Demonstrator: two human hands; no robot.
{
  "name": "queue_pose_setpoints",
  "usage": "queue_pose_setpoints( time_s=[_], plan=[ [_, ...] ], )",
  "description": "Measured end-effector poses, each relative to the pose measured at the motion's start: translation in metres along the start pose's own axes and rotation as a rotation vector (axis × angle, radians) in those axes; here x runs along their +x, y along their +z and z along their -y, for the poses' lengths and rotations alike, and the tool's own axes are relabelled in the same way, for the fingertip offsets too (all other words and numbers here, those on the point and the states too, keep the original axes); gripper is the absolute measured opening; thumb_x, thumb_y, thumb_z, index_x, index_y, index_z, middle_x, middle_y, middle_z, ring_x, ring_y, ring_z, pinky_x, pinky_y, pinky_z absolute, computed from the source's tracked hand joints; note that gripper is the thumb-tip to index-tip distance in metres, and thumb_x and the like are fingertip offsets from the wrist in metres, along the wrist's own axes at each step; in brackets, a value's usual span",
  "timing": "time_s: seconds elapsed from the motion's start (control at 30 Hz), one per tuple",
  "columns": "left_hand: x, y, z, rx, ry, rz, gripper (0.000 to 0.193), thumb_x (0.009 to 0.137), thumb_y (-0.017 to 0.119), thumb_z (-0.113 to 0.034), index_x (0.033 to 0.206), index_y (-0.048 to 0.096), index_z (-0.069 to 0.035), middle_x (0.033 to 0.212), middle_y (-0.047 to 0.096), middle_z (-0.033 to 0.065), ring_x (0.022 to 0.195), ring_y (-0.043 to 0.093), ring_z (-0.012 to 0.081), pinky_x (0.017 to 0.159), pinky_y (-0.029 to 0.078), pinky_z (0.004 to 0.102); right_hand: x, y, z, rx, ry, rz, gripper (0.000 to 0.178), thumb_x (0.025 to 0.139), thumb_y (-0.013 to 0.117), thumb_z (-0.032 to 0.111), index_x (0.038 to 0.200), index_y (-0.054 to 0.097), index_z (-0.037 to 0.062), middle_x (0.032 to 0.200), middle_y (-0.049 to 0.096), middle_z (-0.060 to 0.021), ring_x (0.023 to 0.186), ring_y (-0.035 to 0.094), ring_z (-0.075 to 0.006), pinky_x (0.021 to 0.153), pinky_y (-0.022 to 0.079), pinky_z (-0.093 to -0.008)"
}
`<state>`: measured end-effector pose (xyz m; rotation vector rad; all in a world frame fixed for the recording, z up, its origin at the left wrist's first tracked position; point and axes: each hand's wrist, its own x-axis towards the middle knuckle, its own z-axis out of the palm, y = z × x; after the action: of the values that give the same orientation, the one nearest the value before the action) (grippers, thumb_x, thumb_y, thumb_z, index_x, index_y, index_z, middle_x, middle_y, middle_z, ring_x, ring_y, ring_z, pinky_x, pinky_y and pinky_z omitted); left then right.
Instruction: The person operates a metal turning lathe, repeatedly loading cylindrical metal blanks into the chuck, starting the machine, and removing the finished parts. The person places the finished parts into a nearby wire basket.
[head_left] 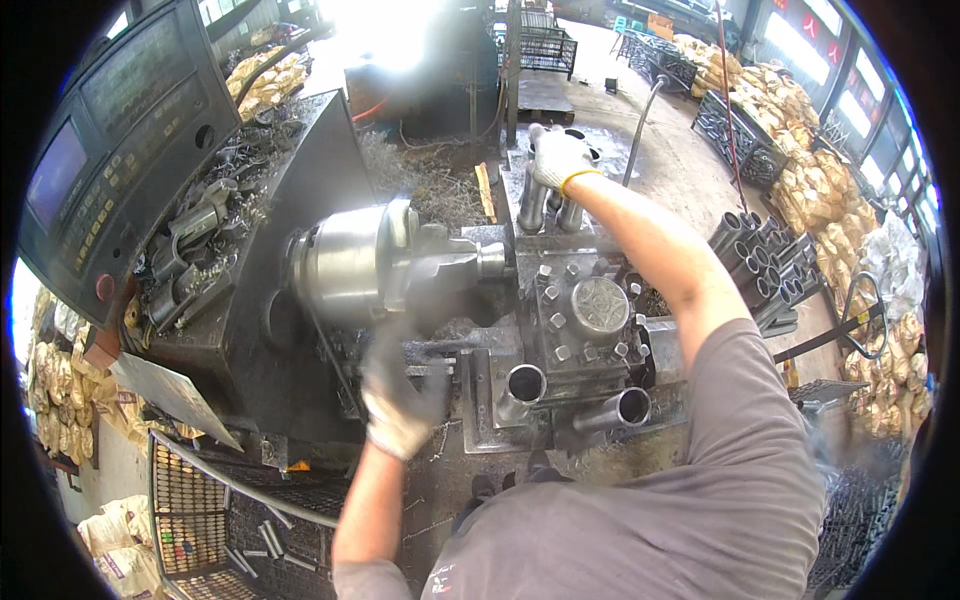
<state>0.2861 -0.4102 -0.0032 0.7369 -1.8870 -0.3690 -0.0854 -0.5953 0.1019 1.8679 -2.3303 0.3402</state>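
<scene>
My right hand (563, 157), in a white glove with a yellow cuff, is closed over the tops of several upright metal tubes (570, 214) behind the tool post; its fingertips are partly hidden. My left hand (402, 402), gloved with a dark, dirty palm, is motion-blurred. It is just below the lathe chuck (345, 262), thumb apart from the fingers, with nothing visible in it. The blurred chuck and jaws (440, 280) face the tool post (598, 304). Two more metal tubes stand nearer me: one upright (522, 390), one tilted (620, 408).
A control panel (110, 140) stands at the left, above a ledge of metal chips and curved pieces (190, 235). A wire basket (190, 510) with a few tubes is at lower left. Stacked tubes (765, 265) lie at the right, near a hooked bar (865, 318) and sacks (780, 110).
</scene>
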Motion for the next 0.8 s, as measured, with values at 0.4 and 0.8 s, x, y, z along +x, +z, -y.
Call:
queue_pose_setpoints(
  time_s=[0.4, 0.8],
  plan=[
    [0.114, 0.003, 0.106, 0.792, 0.077, -0.081, 0.062, 0.082, 0.077, -0.034, 0.134, 0.064, -0.002, 0.143, 0.063, 0.0221, 0.139, 0.054, 0.0432, 0.125, 0.032, 0.0599, -0.025, 0.115, 0.035, 0.315, -0.555, 0.812, 0.061, 0.074, 0.088, 0.034, 0.122, 0.069, 0.0015, 0.092, 0.078, -0.0126, 0.081, 0.075, -0.0209, 0.071, 0.061, -0.0373],
    [0.112, 0.002, 0.105, 0.822, 0.088, -0.034, 0.063, 0.083, 0.077, -0.032, 0.136, 0.059, -0.004, 0.145, 0.061, 0.0241, 0.139, 0.053, 0.0463, 0.123, 0.033, 0.0613, -0.046, 0.043, -0.011, -0.036, -0.643, 0.844, 0.059, 0.071, 0.086, 0.042, 0.111, 0.077, -0.0007, 0.094, 0.080, -0.0187, 0.084, 0.077, -0.0317, 0.079, 0.062, -0.0424]
  ],
)
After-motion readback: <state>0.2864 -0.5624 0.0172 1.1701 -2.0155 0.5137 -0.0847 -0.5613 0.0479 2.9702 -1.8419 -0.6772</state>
